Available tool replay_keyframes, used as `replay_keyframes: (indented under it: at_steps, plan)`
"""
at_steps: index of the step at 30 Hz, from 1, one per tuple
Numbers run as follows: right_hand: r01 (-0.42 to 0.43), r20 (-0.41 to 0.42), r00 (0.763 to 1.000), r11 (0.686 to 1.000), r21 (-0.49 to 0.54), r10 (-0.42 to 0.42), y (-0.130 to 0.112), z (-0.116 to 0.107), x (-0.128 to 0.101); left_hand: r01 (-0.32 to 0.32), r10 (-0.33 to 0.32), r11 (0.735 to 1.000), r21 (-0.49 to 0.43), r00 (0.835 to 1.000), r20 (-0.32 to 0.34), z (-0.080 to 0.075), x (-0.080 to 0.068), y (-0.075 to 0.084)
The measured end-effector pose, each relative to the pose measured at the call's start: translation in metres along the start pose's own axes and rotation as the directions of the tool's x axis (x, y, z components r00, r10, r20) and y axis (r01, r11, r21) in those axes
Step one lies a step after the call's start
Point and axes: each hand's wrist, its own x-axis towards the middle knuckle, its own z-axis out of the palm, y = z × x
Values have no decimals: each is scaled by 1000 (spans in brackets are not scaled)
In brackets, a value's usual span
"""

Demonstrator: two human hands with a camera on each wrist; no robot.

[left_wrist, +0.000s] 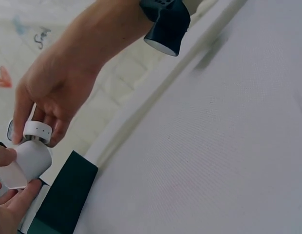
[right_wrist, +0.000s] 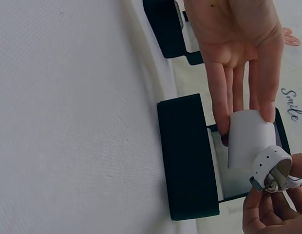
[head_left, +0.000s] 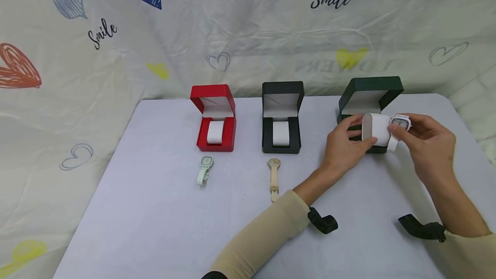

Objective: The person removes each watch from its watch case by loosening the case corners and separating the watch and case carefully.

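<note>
My left hand [head_left: 342, 147] grips a white watch cushion [head_left: 376, 129] between thumb and fingers, above the front of the open dark green watch box [head_left: 370, 84]. At the cushion's right end, my right hand [head_left: 435, 143] pinches a white watch [head_left: 401, 121] by its case and strap. In the right wrist view the white strap [right_wrist: 271, 158] is a closed loop against the end of the cushion [right_wrist: 248, 136]; whether any of the cushion is inside it, I cannot tell. The green box's inside is partly hidden by my hands.
Left of the green box stand an open black box [head_left: 296, 137] and an open red box [head_left: 231, 134], each with a white cushion inside. A beige watch [head_left: 274, 175] lies before the black one, a mint-green watch [head_left: 204, 170] before the red one, on the white tabletop [head_left: 155, 210].
</note>
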Motion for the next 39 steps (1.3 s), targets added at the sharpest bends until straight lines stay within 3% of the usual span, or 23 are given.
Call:
replay_keyframes:
  at_steps: [8,13,19,27,34,39]
  plan:
    - [-14,0,1000,998,-64,14,5,1,4,-50,53,985,164,998,-14,2,3,-7]
    - [-14,21,1000,999,-34,15,10,1,6,-57,63,978,199,998,-24,4,4,-8]
    - [-6,26,1000,993,-120,10,12,1,9,-51,57,963,264,998,-14,4,5,-6]
    - [-29,26,999,976,-218,35,14,0,10,-43,45,949,313,999,2,5,6,-5]
    - [-33,46,998,979,-203,43,16,0,11,-29,33,945,327,999,-5,6,8,-8]
    - [-26,44,998,950,-312,42,16,0,14,-29,33,944,328,999,-6,6,9,-11]
